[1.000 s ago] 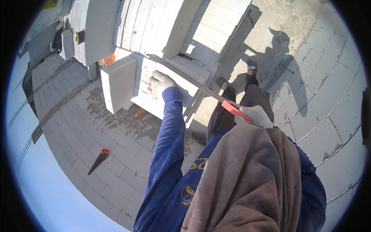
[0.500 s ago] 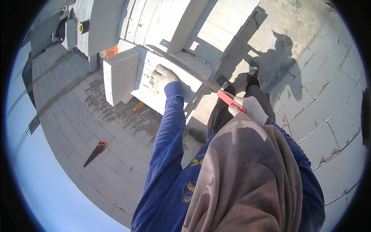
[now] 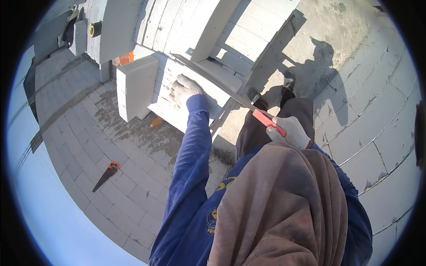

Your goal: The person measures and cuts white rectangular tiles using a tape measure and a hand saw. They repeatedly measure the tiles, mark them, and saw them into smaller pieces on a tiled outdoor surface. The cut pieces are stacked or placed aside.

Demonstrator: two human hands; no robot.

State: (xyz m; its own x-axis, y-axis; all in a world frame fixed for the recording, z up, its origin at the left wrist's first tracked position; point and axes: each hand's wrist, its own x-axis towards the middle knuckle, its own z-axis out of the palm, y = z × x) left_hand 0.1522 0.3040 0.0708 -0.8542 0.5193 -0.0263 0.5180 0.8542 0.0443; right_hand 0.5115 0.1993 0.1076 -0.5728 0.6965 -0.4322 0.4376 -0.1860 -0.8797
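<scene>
On the flat white block point(image 3: 171, 116), the person's left hand point(image 3: 185, 91) is laid palm down, with its fingers a little bent and nothing seen in it. By the right hand point(image 3: 290, 131), the red handle of a saw point(image 3: 213, 80) is grasped with curled fingers. White gloves are worn on both hands. The saw's long blade is stretched past the left hand, over the far side of the block; whether the block is cut by it cannot be told. By the block's left edge, another white block point(image 3: 138, 88) is stood upright. Near the outer edge of the pale brickwork point(image 3: 128, 206), a second saw point(image 3: 103, 178) with an orange handle is seen; whether it is laid or hung there cannot be told. On the gray ground point(image 3: 341, 24), a dark shadow point(image 3: 323, 66) is cast near the person's shoes point(image 3: 289, 78).
</scene>
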